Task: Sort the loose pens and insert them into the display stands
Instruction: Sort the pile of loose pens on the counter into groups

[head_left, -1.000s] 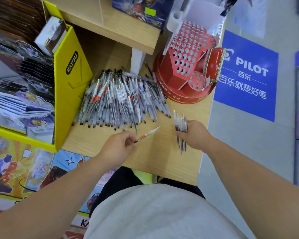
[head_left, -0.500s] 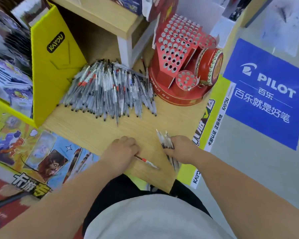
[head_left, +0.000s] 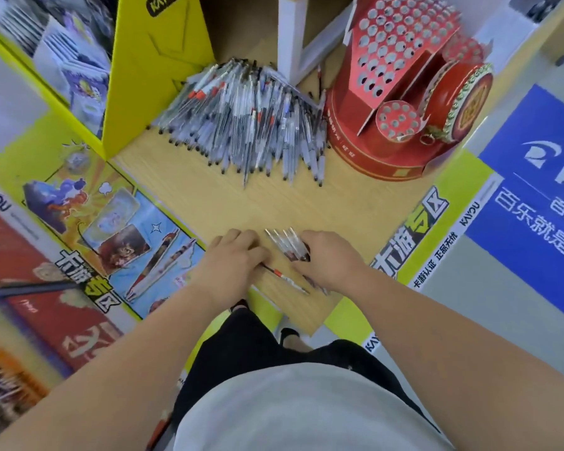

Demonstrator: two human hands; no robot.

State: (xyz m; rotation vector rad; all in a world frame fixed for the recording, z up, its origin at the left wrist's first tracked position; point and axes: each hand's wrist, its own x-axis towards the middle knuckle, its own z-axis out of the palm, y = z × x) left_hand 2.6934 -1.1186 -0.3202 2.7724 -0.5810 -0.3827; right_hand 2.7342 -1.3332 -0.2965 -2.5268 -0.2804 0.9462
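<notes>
Red-banded pen (head_left: 282, 277) diagonal, far-left to near-right

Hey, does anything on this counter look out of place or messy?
Yes: a heap of loose pens lies splayed on the wooden counter beside the red display stand, whose holes look empty. The left hand holds one red-banded pen apart near the front edge; the right hand grips a small bundle.

yellow display box (head_left: 153, 79) | blue sign (head_left: 531, 203) | white shelf post (head_left: 289, 34)
</notes>
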